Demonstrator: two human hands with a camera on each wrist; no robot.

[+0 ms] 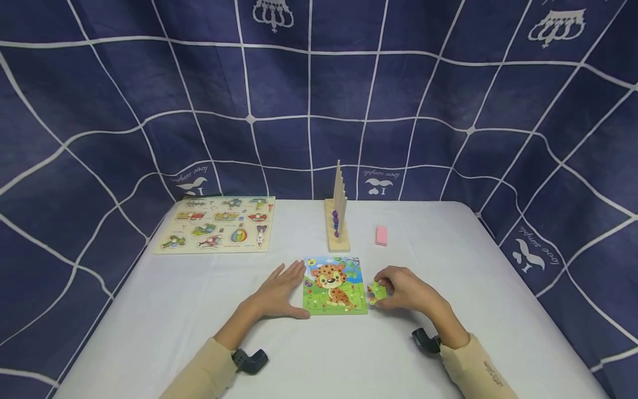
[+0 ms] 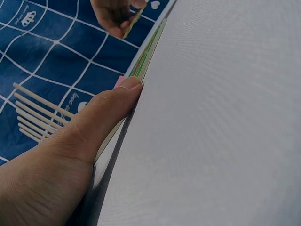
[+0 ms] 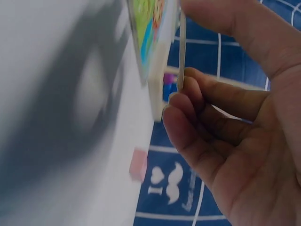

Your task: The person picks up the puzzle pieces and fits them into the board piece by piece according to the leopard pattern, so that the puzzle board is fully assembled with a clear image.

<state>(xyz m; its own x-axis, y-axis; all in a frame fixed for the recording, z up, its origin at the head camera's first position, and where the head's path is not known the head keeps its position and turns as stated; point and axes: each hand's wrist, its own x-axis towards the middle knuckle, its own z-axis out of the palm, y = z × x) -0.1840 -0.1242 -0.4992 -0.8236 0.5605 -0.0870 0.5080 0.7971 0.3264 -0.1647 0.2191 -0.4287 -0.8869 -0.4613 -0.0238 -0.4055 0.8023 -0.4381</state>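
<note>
A square jigsaw puzzle with a cartoon leopard lies flat on the table. Along its left side rests my left hand, fingers spread, thumb by the near left corner. The left wrist view shows that thumb against the puzzle's edge. Just off the puzzle's right side, my right hand pinches a green puzzle piece between thumb and fingers. Seen edge-on in the right wrist view, the thin piece is raised off the table. My palm hides part of the left hand's fingers in the left wrist view.
Behind the puzzle stands a wooden peg rack with upright rods and purple and blue beads. A pink block sits to its right. At the back left lies a knobbed picture board. A blue checked curtain surrounds the white table.
</note>
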